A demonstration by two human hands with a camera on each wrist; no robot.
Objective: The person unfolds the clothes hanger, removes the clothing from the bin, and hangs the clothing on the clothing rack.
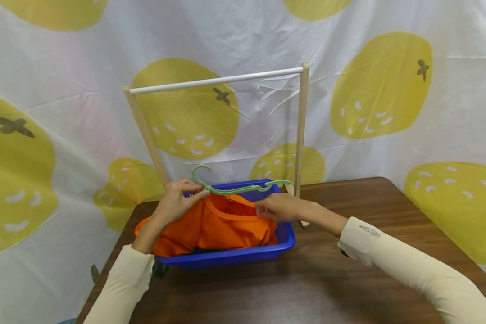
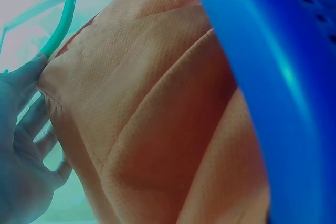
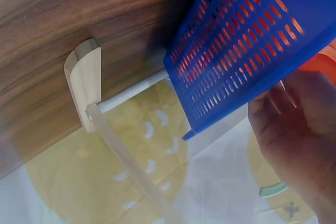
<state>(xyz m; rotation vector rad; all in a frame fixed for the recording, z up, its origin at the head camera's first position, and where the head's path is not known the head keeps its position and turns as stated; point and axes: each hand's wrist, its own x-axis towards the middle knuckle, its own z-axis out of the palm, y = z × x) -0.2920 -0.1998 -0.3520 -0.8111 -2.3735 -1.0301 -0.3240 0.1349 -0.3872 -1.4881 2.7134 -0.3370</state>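
An orange garment [image 1: 230, 229] lies bunched in a blue plastic basket [image 1: 226, 259], its neckline facing up. My left hand [image 1: 177, 201] pinches a green clothes hanger [image 1: 243, 189] near the base of its hook, together with the garment's edge. In the left wrist view, the thumb meets the hanger [image 2: 63, 22] and cloth [image 2: 131, 93] at a corner. My right hand [image 1: 281, 207] grips the neckline's right side, fingers curled in at the cloth, beneath the hanger's right end. In the right wrist view that hand [image 3: 294, 129] is beside the basket wall [image 3: 241, 51], fingertips partly hidden.
Behind the basket stands a rack with a white rail [image 1: 218, 82] and wooden posts [image 1: 301, 130]; its right foot [image 3: 84, 82] rests on the brown wooden table [image 1: 348, 270]. A white curtain with yellow fruit prints [image 1: 380, 85] hangs around the table.
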